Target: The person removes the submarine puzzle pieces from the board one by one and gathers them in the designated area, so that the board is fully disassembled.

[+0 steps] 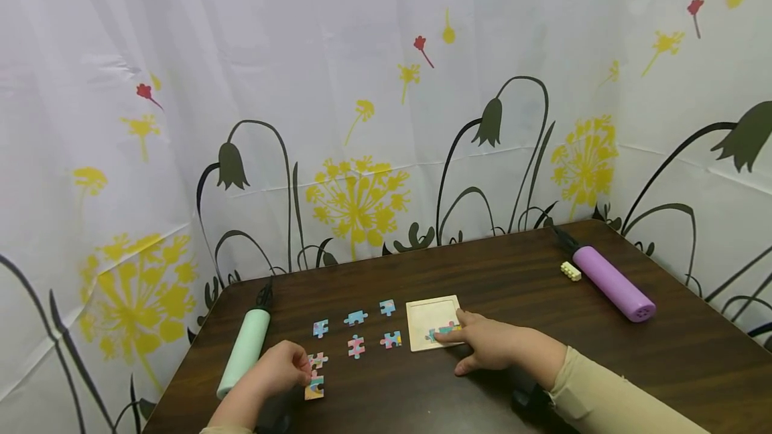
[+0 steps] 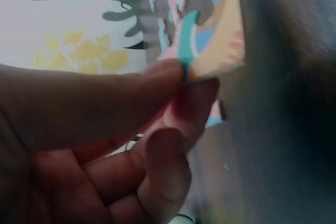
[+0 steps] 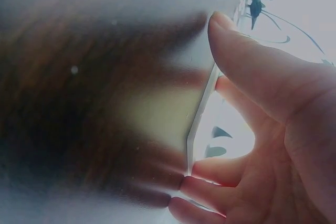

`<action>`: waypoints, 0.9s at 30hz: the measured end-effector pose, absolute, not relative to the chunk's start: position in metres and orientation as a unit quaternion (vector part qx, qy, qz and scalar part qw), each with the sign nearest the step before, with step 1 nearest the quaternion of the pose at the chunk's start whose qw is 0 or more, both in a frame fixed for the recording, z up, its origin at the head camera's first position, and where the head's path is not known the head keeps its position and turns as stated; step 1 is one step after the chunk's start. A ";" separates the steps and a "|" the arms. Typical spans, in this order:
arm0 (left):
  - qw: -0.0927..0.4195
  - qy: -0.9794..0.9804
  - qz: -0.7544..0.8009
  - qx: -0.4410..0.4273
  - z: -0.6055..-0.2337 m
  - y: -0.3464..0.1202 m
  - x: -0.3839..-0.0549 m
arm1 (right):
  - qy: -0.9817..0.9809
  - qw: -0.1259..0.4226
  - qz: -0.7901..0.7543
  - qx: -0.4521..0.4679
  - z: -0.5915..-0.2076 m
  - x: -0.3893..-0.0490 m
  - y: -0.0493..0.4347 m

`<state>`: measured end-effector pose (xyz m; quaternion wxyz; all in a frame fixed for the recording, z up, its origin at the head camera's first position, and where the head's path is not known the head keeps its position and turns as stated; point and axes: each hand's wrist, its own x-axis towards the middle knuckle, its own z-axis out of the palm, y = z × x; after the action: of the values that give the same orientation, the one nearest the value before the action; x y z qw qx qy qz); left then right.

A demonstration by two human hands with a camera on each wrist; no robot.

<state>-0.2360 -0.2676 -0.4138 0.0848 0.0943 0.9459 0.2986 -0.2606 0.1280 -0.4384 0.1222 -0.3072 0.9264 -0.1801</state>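
Observation:
My left hand (image 1: 279, 370) pinches a jigsaw puzzle piece (image 2: 218, 40) between thumb and fingertips, tilted up from the table in the left wrist view. The piece is orange, teal and blue. Just behind it lies a pink puzzle piece (image 1: 317, 359). My right hand (image 1: 491, 341) rests with spread fingers at the right side of a square wooden puzzle tray (image 1: 422, 317). Joined pieces (image 1: 445, 331) lie in the tray's near right corner, partly covered by those fingers. The tray's edge (image 3: 198, 121) touches the fingers in the right wrist view, with the thumb apart from it.
Between hand and tray lie several loose pieces, among them a blue one (image 1: 356, 317) and a pink one (image 1: 356, 346). A mint-green pump (image 1: 244, 350) lies at left. A purple pump (image 1: 612, 283) and a cream toy brick (image 1: 570, 271) lie at right. A printed curtain (image 1: 374, 86) hangs behind.

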 end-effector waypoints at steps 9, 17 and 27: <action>0.084 0.960 0.263 0.049 -0.424 -0.264 -0.231 | 0.925 0.119 -0.186 -0.308 -0.439 -0.259 0.129; 0.056 0.971 0.220 0.070 -0.407 -0.235 -0.240 | 0.926 0.121 -0.184 -0.308 -0.438 -0.260 0.128; 0.050 0.939 0.266 0.211 -0.400 -0.138 -0.270 | 0.923 0.122 -0.190 -0.311 -0.437 -0.260 0.128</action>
<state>-0.2703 -0.1382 -0.4000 0.0496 0.2110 0.9394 0.2658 -0.2600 0.1277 -0.4375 0.1221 -0.3109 0.9232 -0.1904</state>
